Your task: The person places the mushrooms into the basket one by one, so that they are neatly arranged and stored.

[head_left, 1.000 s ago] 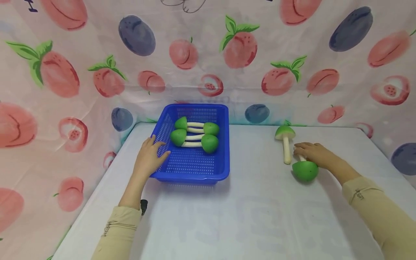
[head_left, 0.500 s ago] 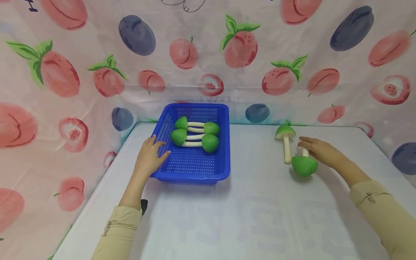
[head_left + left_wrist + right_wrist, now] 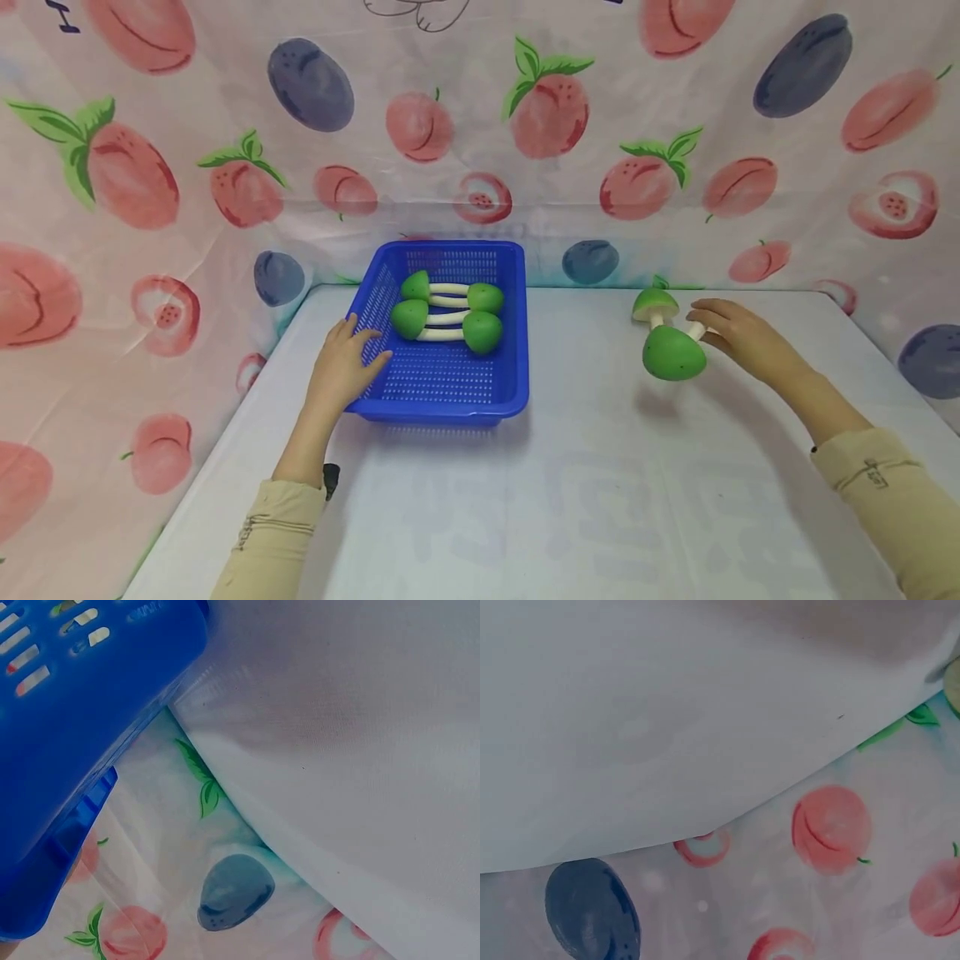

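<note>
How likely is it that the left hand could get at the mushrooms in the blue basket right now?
Probably yes: the left hand is right at the edge of the open-topped blue basket, and nothing visible stands between it and the green-capped mushrooms inside.

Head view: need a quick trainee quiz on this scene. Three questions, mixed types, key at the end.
1. Count: how many green-capped mushrooms lie in the blue plastic basket?
2. True or false: the right hand holds its mushroom by the white stem.
3. Choose: seen from the person's side, the left hand is at which side of the basket?
A) right
B) left
C) far

Key: 1. Four; 2. True; 3. B
</note>
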A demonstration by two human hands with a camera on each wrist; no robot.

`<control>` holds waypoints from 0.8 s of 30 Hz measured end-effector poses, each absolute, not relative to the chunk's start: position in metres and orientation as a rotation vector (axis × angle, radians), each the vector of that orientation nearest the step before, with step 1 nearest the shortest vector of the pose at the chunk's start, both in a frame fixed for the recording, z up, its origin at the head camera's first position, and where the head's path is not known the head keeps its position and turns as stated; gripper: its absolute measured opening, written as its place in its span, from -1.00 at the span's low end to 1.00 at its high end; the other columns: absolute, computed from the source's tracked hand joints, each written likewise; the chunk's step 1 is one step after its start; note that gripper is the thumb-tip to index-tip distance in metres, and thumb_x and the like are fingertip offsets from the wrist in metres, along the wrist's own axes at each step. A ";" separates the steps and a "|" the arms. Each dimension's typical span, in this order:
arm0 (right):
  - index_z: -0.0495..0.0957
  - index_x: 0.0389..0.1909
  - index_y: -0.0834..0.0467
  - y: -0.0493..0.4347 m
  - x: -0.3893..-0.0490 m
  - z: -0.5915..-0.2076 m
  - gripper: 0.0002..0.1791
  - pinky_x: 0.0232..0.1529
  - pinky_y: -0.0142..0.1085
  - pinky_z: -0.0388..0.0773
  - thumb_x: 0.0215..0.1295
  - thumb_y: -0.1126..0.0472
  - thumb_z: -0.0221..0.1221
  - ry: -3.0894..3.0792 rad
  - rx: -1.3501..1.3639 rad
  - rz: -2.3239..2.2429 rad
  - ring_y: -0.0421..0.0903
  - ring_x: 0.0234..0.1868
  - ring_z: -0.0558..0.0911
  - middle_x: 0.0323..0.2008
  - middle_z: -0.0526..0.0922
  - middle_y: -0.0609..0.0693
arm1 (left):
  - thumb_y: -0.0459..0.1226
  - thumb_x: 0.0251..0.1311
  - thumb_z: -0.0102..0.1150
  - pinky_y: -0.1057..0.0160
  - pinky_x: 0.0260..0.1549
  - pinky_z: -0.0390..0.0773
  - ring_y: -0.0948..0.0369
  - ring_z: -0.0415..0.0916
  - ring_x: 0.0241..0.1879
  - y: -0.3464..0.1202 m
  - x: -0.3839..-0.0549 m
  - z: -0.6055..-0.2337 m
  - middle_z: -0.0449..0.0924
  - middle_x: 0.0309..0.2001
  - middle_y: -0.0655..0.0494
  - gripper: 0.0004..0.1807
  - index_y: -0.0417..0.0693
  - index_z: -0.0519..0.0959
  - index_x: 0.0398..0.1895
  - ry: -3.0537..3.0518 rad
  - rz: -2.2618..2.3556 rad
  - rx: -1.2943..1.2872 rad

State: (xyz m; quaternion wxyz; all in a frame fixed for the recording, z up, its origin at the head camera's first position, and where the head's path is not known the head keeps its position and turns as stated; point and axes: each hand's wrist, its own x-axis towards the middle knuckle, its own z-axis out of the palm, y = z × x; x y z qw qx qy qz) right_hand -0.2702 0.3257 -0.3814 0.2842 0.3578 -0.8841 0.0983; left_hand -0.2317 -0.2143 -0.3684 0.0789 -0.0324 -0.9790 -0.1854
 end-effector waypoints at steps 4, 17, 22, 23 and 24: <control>0.55 -0.22 0.32 0.319 -0.265 -0.379 -0.67 -0.17 0.03 0.53 -0.02 0.26 0.29 -2.358 0.943 0.293 0.17 -0.17 0.59 -0.24 0.63 0.22 | -0.09 0.24 0.11 -0.28 0.32 0.07 -0.28 -0.05 0.40 -0.214 -0.231 -0.368 0.08 0.38 -0.39 -0.49 -0.24 0.46 0.15 -2.934 -0.556 -0.094; 0.33 -0.32 0.22 0.292 -0.260 -0.371 -0.73 -0.51 -0.44 0.22 0.14 0.32 0.27 -2.612 0.735 0.687 -0.27 -0.53 0.27 -0.59 0.32 -0.07 | -0.11 0.24 0.12 -0.27 0.33 0.06 -0.29 -0.04 0.40 -0.215 -0.232 -0.367 0.08 0.38 -0.41 -0.51 -0.25 0.47 0.13 -2.918 -0.559 -0.107; 0.42 -0.11 0.32 0.282 -0.259 -0.369 -0.80 -0.48 -0.49 0.32 0.38 0.26 0.04 -2.637 0.625 0.904 -0.32 -0.49 0.39 -0.51 0.48 0.03 | -0.11 0.24 0.12 -0.25 0.34 0.05 -0.28 -0.05 0.40 -0.215 -0.232 -0.368 0.07 0.39 -0.40 -0.50 -0.24 0.47 0.15 -2.925 -0.562 -0.100; 0.43 -0.09 0.33 0.281 -0.259 -0.369 -0.79 -0.44 -0.51 0.36 0.41 0.26 -0.02 -2.633 0.609 0.951 -0.35 -0.46 0.43 -0.48 0.51 0.02 | -0.11 0.24 0.12 -0.25 0.34 0.04 -0.28 -0.05 0.40 -0.215 -0.232 -0.369 0.07 0.39 -0.39 -0.50 -0.24 0.47 0.15 -2.926 -0.562 -0.100; 0.44 -0.08 0.35 0.279 -0.259 -0.369 -0.76 -0.41 -0.55 0.38 0.44 0.26 -0.06 -2.626 0.603 0.994 -0.37 -0.43 0.46 -0.47 0.53 0.01 | -0.11 0.24 0.12 -0.25 0.34 0.04 -0.28 -0.05 0.40 -0.214 -0.232 -0.369 0.07 0.39 -0.39 -0.50 -0.24 0.47 0.15 -2.926 -0.563 -0.100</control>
